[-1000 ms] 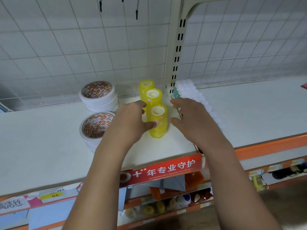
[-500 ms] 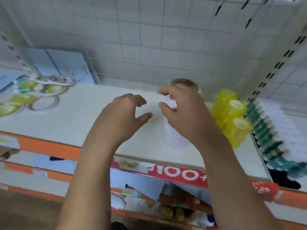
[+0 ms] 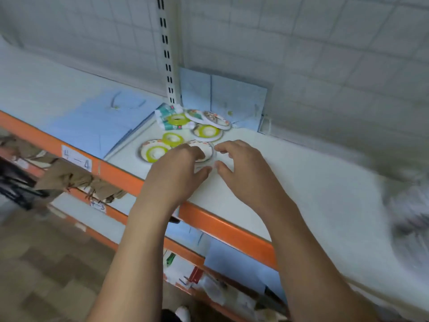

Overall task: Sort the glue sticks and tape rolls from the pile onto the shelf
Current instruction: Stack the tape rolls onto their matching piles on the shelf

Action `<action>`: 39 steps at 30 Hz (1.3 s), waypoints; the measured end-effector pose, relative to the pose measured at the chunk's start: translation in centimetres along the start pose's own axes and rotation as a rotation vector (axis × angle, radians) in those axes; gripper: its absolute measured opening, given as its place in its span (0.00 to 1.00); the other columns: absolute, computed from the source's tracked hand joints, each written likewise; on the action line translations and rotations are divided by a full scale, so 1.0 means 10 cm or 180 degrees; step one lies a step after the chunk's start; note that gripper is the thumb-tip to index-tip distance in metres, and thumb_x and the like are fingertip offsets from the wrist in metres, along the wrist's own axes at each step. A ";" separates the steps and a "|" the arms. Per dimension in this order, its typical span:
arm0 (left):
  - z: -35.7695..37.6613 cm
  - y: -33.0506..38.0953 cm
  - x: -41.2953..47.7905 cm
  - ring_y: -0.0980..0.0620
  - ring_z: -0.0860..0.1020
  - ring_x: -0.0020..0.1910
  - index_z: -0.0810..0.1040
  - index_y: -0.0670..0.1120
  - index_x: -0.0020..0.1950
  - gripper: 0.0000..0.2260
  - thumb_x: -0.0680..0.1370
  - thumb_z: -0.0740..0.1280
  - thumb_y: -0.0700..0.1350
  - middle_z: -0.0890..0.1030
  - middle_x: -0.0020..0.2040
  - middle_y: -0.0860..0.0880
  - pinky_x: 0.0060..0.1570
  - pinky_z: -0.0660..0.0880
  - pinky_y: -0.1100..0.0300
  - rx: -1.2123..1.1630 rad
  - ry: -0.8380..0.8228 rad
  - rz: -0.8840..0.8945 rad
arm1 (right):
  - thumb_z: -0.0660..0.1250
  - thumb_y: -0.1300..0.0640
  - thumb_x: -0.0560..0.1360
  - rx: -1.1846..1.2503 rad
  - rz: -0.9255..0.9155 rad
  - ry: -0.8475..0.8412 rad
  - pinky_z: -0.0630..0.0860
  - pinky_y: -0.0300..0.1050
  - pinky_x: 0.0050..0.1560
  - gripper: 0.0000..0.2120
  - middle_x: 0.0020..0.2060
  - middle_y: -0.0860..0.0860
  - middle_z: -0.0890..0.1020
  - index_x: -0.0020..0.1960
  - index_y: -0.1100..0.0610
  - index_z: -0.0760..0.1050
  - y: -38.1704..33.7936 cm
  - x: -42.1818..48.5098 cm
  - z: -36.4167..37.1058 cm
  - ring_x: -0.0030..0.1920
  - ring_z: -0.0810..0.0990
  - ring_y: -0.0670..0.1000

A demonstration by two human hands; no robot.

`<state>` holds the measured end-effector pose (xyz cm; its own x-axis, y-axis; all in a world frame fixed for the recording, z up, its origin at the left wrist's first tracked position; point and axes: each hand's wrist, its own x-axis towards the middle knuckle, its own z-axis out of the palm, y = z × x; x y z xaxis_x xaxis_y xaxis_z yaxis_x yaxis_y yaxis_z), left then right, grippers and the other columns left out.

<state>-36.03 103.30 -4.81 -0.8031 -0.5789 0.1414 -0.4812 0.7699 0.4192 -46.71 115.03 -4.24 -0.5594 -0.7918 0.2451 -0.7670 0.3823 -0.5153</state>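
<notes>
Hands hovered at a pile of tape rolls (image 3: 192, 131) on a white shelf (image 3: 290, 182).

The left hand (image 3: 176, 175) lay with curled fingers over the nearest roll (image 3: 205, 148), thumb below its front rim; whether it gripped could not be told. The right hand (image 3: 246, 175), just beside it, held nothing, thumb and forefinger curved and apart. The other rolls lay flat toward the surface's back edge, by the upright post (image 3: 168, 66) and blue paper sheets (image 3: 92, 126).

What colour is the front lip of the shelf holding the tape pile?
Orange; the shelf lip shows best in the head view.
</notes>
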 end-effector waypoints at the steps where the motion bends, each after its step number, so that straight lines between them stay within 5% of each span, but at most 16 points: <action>1: -0.03 -0.12 0.06 0.49 0.77 0.56 0.78 0.51 0.62 0.16 0.76 0.68 0.54 0.78 0.59 0.51 0.48 0.74 0.54 0.0009 -0.0041 -0.0015 | 0.66 0.56 0.77 0.0014 0.0016 -0.0004 0.73 0.47 0.59 0.16 0.57 0.49 0.79 0.64 0.52 0.76 -0.06 0.09 0.08 0.58 0.76 0.50; 12: -0.18 -1.06 0.49 0.45 0.76 0.54 0.79 0.49 0.59 0.13 0.75 0.68 0.48 0.77 0.55 0.48 0.50 0.75 0.50 -0.0205 -0.0151 -0.0274 | 0.66 0.60 0.77 0.0031 -0.0017 -0.0289 0.72 0.46 0.59 0.14 0.58 0.51 0.79 0.63 0.55 0.77 -0.39 0.84 0.70 0.58 0.76 0.51; 21: -0.18 -1.26 0.61 0.46 0.76 0.57 0.78 0.46 0.63 0.17 0.76 0.68 0.50 0.76 0.58 0.47 0.53 0.74 0.51 -0.0145 -0.0504 0.0126 | 0.63 0.59 0.78 -0.0234 0.0010 -0.1325 0.66 0.44 0.69 0.27 0.73 0.48 0.68 0.75 0.50 0.64 -0.38 1.25 0.97 0.72 0.67 0.50; 29: -0.16 -1.32 0.62 0.46 0.74 0.61 0.80 0.48 0.60 0.16 0.75 0.69 0.53 0.76 0.61 0.47 0.59 0.72 0.50 -0.0099 -0.0661 0.0264 | 0.69 0.57 0.73 -0.0040 -0.0044 -0.0842 0.69 0.43 0.56 0.25 0.62 0.51 0.74 0.69 0.47 0.71 -0.37 1.19 0.86 0.62 0.72 0.51; 34: -0.08 -1.30 0.64 0.44 0.72 0.62 0.79 0.47 0.63 0.19 0.77 0.66 0.55 0.75 0.59 0.44 0.60 0.71 0.48 0.0013 -0.0586 0.0226 | 0.69 0.57 0.73 0.0119 -0.0038 -0.0715 0.66 0.38 0.54 0.25 0.64 0.50 0.72 0.69 0.49 0.71 -0.39 1.01 0.80 0.63 0.70 0.49; 39: -0.10 -1.21 0.65 0.44 0.75 0.54 0.81 0.48 0.56 0.12 0.75 0.70 0.50 0.73 0.47 0.46 0.50 0.72 0.53 -0.0075 -0.0440 0.0122 | 0.70 0.57 0.73 0.0095 -0.0024 -0.0661 0.64 0.34 0.52 0.24 0.62 0.50 0.74 0.68 0.52 0.71 -0.40 0.83 0.72 0.61 0.72 0.48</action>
<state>-35.10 89.96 -8.08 -0.8622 -0.5055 0.0334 -0.4423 0.7832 0.4369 -46.01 103.49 -6.07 -0.4745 -0.8769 0.0763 -0.7595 0.3641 -0.5390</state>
